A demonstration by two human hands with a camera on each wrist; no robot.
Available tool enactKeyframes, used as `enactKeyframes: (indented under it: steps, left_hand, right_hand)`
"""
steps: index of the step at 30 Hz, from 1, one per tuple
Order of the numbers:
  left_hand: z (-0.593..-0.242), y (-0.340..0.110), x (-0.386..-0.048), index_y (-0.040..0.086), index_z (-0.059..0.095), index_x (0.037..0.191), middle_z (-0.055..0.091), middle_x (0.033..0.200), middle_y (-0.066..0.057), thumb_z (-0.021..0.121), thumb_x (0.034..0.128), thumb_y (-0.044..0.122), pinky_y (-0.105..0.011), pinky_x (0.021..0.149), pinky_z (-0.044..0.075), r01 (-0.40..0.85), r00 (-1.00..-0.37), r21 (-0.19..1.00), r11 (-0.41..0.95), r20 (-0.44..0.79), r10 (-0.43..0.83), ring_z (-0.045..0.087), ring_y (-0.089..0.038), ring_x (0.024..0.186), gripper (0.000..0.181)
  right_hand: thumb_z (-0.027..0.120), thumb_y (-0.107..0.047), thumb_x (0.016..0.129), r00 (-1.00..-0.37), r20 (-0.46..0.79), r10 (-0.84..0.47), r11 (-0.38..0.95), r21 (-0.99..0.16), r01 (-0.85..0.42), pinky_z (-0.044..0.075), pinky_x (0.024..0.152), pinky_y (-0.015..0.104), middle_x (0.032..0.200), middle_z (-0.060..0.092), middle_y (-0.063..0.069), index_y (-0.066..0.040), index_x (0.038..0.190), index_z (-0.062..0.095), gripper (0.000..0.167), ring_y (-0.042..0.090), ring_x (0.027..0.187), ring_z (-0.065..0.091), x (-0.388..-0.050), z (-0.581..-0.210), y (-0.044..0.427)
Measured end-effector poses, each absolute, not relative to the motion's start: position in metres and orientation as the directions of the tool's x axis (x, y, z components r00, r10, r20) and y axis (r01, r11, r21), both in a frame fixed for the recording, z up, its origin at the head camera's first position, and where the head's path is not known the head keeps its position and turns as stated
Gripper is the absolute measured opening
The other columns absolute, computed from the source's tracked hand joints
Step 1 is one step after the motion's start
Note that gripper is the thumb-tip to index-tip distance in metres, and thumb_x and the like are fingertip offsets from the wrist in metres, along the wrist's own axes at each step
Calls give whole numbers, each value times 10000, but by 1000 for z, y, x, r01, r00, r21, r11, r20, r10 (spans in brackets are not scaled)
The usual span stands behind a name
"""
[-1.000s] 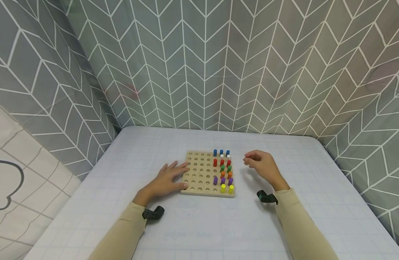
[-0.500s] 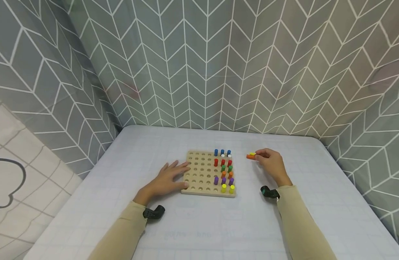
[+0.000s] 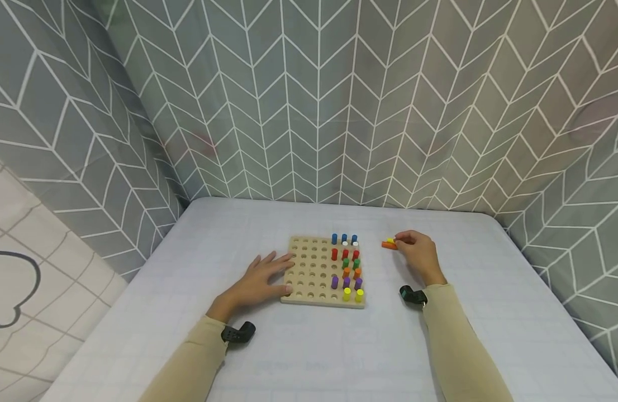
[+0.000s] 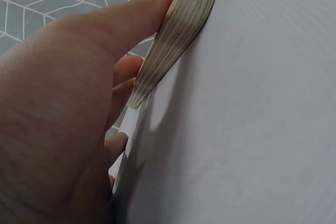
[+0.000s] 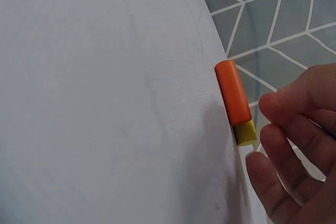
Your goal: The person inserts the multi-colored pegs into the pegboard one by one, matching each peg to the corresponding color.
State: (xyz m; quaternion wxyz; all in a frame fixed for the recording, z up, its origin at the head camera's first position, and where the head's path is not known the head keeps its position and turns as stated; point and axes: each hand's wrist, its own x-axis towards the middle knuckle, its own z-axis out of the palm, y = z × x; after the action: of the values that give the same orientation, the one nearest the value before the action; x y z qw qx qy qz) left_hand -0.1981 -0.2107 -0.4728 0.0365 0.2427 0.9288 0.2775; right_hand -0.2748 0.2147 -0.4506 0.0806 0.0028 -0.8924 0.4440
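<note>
A wooden pegboard (image 3: 321,304) lies mid-table, with coloured pegs standing in its right-hand columns. My left hand (image 3: 258,280) rests at the board's left edge with fingers spread; in the left wrist view the thumb touches the board's layered side (image 4: 181,32). Right of the board, an orange peg (image 3: 388,245) and a yellow peg (image 3: 391,240) lie side by side on the table. My right hand (image 3: 419,254) is beside them. In the right wrist view its loosely bent fingers (image 5: 270,174) are apart from the orange peg (image 5: 232,93), and nothing shows between them.
Standing pegs include blue (image 3: 344,238), white (image 3: 356,244), red (image 3: 334,254), green (image 3: 356,263), orange (image 3: 346,273), purple (image 3: 334,282) and yellow (image 3: 359,296) ones. Holes without pegs fill the board's left part. A patterned curtain (image 3: 319,139) hangs behind the table.
My right hand has shifted right since a second ago, and the loose orange and yellow pegs have come into view beside its fingertips. The left hand stays at the board's edge.
</note>
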Motion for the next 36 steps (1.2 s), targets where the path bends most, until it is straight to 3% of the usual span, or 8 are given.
enactKeyframes:
  steps: [9,16,22,36]
  left_hand:
    - [-473,-210,-197,211,475,1510,277,1621,116,625,902,620,-555,1209,-33,430,-880,536,726,71,470,110,-298,1528,748]
    - [-470,-208,-198,224,466,1516,268,1623,127,620,905,622,-545,1212,-35,427,-883,529,733,68,465,101,-280,1530,745]
    - [-467,-208,-193,215,459,1522,264,1628,111,628,905,604,-553,1211,-28,420,-882,538,731,51,469,103,-299,1529,749]
    - [-466,-209,-192,218,449,1527,263,1630,103,623,913,598,-556,1211,-21,422,-882,520,743,46,469,107,-308,1528,743]
  right_hand:
    - [603,-141,973,-991,135,14,648,-756,-94,497,848,398,1105,697,191,-9,1104,701,211,320,1017,603,-278,-447,213]
    - [617,-89,944,-983,182,-26,692,-707,-149,513,808,401,1053,711,190,3,1084,717,194,322,971,626,-276,-444,212]
    - [615,-97,968,-989,139,-42,702,-700,-128,510,938,479,1095,683,157,-36,1087,712,166,318,1042,592,-276,-452,213]
    - [632,-134,949,-993,101,-60,792,-601,-108,503,919,529,1128,686,177,-38,1101,737,209,342,1018,590,-269,-446,204]
